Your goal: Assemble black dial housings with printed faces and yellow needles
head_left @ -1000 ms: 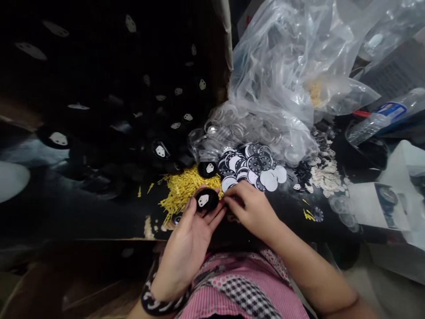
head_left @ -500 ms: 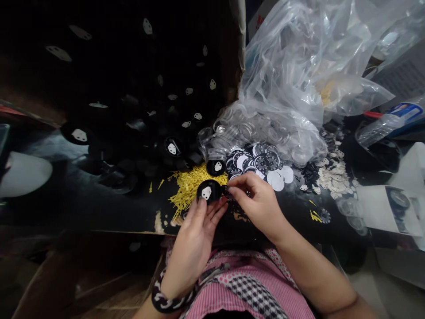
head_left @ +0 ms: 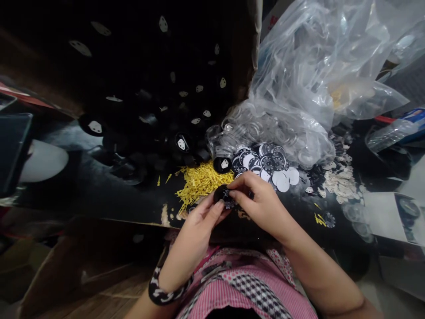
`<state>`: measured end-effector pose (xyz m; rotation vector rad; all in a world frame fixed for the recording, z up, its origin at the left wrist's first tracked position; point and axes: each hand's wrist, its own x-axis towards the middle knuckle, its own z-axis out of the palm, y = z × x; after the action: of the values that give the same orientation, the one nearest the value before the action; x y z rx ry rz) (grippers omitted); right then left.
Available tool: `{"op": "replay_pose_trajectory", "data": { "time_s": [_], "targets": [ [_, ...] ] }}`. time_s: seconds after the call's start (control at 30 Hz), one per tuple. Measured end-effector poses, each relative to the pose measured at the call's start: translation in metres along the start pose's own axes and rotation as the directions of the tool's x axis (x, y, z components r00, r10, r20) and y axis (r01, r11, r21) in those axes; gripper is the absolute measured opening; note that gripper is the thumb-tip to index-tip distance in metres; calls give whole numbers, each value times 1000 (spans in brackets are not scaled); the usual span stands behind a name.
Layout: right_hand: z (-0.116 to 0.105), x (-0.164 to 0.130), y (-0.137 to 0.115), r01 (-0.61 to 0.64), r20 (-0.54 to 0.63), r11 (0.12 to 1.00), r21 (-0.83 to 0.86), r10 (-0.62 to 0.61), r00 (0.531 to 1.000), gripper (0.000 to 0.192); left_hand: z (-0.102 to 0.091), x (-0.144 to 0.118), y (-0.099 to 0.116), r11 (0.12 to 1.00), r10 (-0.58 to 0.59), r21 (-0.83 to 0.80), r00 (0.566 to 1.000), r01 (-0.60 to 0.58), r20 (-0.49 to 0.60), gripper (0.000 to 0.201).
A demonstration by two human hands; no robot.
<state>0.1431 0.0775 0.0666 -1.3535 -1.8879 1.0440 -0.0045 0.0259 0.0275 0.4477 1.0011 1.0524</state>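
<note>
Between thumb and fingers, my left hand (head_left: 195,226) grips a small black round case (head_left: 219,192). A black dial disc (head_left: 228,204) with white markings lies over the case's face. The thumb and forefinger of my right hand (head_left: 265,206) pinch at this disc, partly covering it. Just beyond my hands is a heap of yellow pointers (head_left: 202,180). Another black case with a white plate in it (head_left: 223,164) stands behind them. A pile of black and white dial discs (head_left: 267,163) spreads beyond my right hand.
Clear plastic rings (head_left: 255,124) spill from a large clear bag (head_left: 299,66). Pale metal plates (head_left: 341,179) are heaped at the right, near a white box (head_left: 385,212). A dark carton (head_left: 186,48) with black cases inside stands at the back left.
My right hand has brought the dial disc onto the black case, covering the white plate that showed inside. The view has shifted slightly left.
</note>
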Motion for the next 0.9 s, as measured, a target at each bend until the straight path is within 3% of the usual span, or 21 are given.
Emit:
{"op": "replay_pose_trajectory", "data": {
  "time_s": [0.17,0.3,0.47,0.57,0.63,0.73,0.8,0.9],
  "targets": [
    [-3,-2,5,-162,17,986,-29,163,987,12,-9,0,-3,997,-16,76,998,11,62,30],
    [-1,-21,10,-210,148,978,5,207,967,23,-11,-5,-12,991,-49,131,998,42,47,35],
    [5,-38,16,-184,231,983,7,177,957,31,-23,-10,-23,974,6,226,999,5,-49,32],
    [12,-26,19,-88,226,985,-149,121,967,19,-33,-10,-23,984,29,178,993,-8,-116,31],
    [18,-12,19,0,176,924,-383,73,982,13,-37,-9,-20,994,52,100,984,-35,-173,29],
    [30,6,18,112,164,745,-658,-3,986,13,-36,-7,-15,993,69,-72,960,-92,-271,26],
    [35,13,18,171,195,655,-736,-38,980,15,-32,-4,-12,979,62,-165,950,-117,-306,24],
    [39,15,18,212,229,590,-779,-48,972,14,-24,2,-9,966,60,-222,951,-132,-303,24]
  ]
}}
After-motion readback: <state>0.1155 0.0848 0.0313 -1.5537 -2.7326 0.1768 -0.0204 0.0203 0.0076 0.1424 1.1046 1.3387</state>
